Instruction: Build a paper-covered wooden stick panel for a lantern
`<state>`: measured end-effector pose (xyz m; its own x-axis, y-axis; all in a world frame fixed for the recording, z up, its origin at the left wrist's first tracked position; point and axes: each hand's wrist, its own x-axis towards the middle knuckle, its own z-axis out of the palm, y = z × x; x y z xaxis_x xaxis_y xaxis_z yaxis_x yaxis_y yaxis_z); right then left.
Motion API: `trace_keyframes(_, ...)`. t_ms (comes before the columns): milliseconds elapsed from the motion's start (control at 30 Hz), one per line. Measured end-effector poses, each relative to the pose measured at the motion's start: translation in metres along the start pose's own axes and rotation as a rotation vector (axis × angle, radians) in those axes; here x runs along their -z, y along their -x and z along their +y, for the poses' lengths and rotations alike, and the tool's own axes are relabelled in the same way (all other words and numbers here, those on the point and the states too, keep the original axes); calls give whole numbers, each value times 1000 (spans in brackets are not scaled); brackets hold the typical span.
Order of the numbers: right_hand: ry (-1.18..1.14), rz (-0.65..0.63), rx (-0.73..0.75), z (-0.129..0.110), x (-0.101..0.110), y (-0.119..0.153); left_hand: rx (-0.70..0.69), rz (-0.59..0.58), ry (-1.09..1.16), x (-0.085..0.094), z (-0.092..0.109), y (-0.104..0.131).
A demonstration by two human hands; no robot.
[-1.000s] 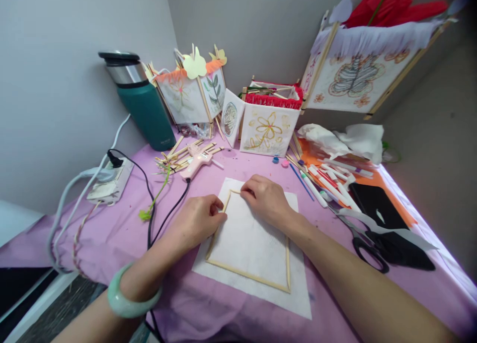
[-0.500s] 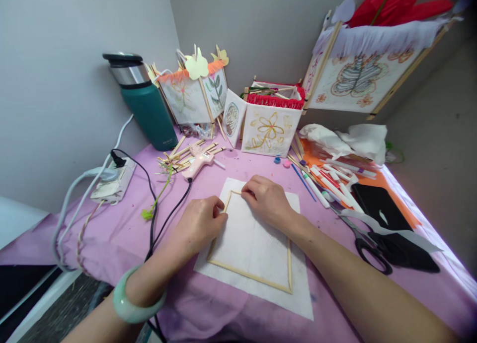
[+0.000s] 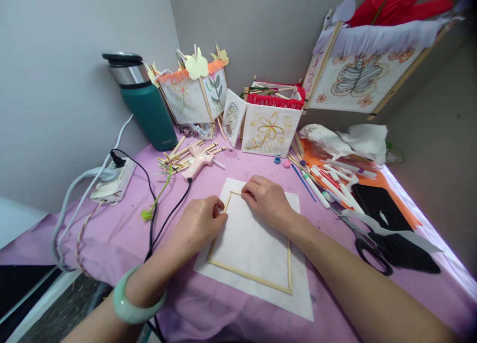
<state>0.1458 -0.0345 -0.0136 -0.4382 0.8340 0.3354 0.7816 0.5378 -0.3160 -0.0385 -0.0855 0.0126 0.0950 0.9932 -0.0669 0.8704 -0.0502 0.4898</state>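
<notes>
A square frame of thin wooden sticks (image 3: pixel 249 276) lies on a white sheet (image 3: pixel 303 293) on the purple cloth. My left hand (image 3: pixel 203 221) pinches the frame's left stick near the far left corner, thumb and forefinger together. Just right of that corner, my right hand (image 3: pixel 266 199) has its fingers closed on the far stick, and the hand covers most of that side. A green bangle (image 3: pixel 136 303) circles my left wrist. Beyond the sheet rests a pink glue gun (image 3: pixel 199 165) beside a pile of sticks (image 3: pixel 177 157).
Decorated paper lanterns (image 3: pixel 272 129) and a teal bottle (image 3: pixel 149 114) stand at the back. On the right are markers (image 3: pixel 335 184), scissors (image 3: pixel 367 243), and a black phone (image 3: pixel 380 204). A power strip (image 3: pixel 115 181) and cables lie left.
</notes>
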Motion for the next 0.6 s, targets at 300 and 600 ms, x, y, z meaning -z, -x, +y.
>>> trace_keyframes(300,20,5,36,0,1,0,14,-12,23,1,2,1)
trace_keyframes(600,3,-2,45,-1,2,0,-10,-9,22,0,0,1)
